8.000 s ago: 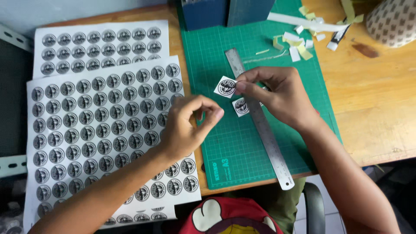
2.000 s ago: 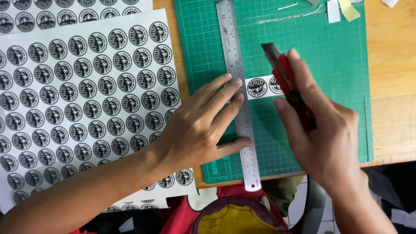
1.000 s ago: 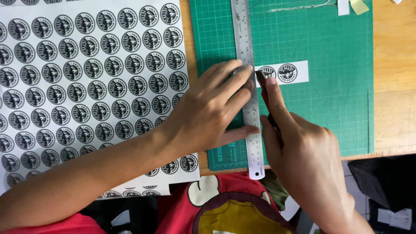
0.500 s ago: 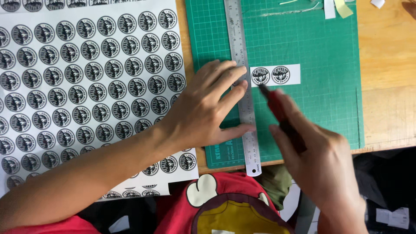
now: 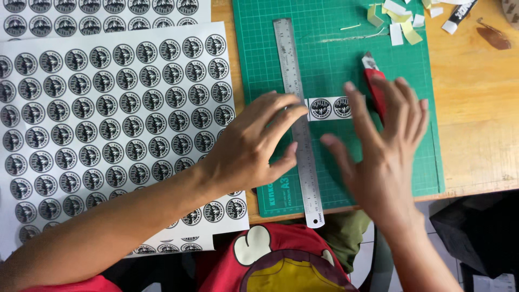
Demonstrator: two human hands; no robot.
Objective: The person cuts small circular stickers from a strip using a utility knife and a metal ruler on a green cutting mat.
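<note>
Ruler: long steel ruler point(image 5: 299, 124) lies lengthwise on green cutting mat point(image 5: 335, 65).
Left hand point(image 5: 251, 146): fingers spread flat, pressing on ruler, gripping nothing.
Right hand point(image 5: 386, 148): right of ruler, fingers splayed open, blurred, holding nothing.
Strip: white two-sticker paper strip point(image 5: 331, 107) just right of ruler.
Knife: red utility knife point(image 5: 374, 86) right of strip, partly under fingertips.
Sheets: round-sticker sheets point(image 5: 108, 119) left of ruler.

left hand point(image 5: 251, 148) pressing steel ruler point(image 5: 298, 119) on green cutting mat point(image 5: 335, 65), right hand point(image 5: 386, 146) spread over red knife point(image 5: 373, 81)
</note>
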